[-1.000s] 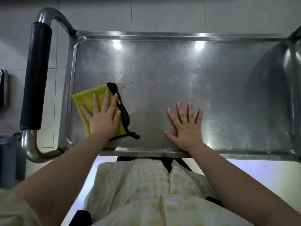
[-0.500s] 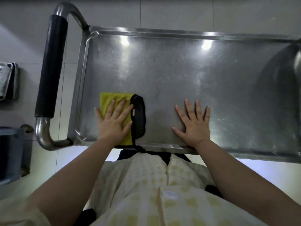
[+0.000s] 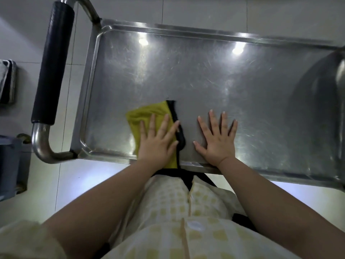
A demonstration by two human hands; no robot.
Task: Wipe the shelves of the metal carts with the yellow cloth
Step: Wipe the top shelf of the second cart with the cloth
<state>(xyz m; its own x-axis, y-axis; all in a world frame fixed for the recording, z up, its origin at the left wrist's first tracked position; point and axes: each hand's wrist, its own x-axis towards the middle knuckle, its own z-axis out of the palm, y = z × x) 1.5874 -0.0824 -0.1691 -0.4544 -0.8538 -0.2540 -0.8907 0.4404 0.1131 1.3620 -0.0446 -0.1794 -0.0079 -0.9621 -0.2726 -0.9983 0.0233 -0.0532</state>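
1. Stainless steel, scuffed with fine scratches and carrying two bright light reflections, forms the cart's top shelf (image 3: 186, 68). It is a shallow rectangular tray with a raised rim and rounded corners.
2. A bent steel tube handle (image 3: 42, 150) curves off the shelf's left end. Its straight run is sleeved in a black, finely ribbed grip (image 3: 54, 60).
3. The yellow cloth (image 3: 145, 114) lies on the near-left part of the shelf. It is soft and folded, with a black edging (image 3: 180, 135) down its right side, and its near end drapes over the near rim.
4. The left hand (image 3: 156, 144) lies palm down on the cloth, fingers straight and slightly fanned, pressing it flat against the metal without curling round it.
5. The right hand (image 3: 217, 141) rests palm down on bare steel just beside the cloth's black edge, fingers spread wide, thumb out to the left, a narrow gap between thumb and edging.
6. Pale glossy tiles (image 3: 119, 12) cover the floor around the cart.
7. A pale yellow checked shirt (image 3: 177, 212) fills the near foreground.
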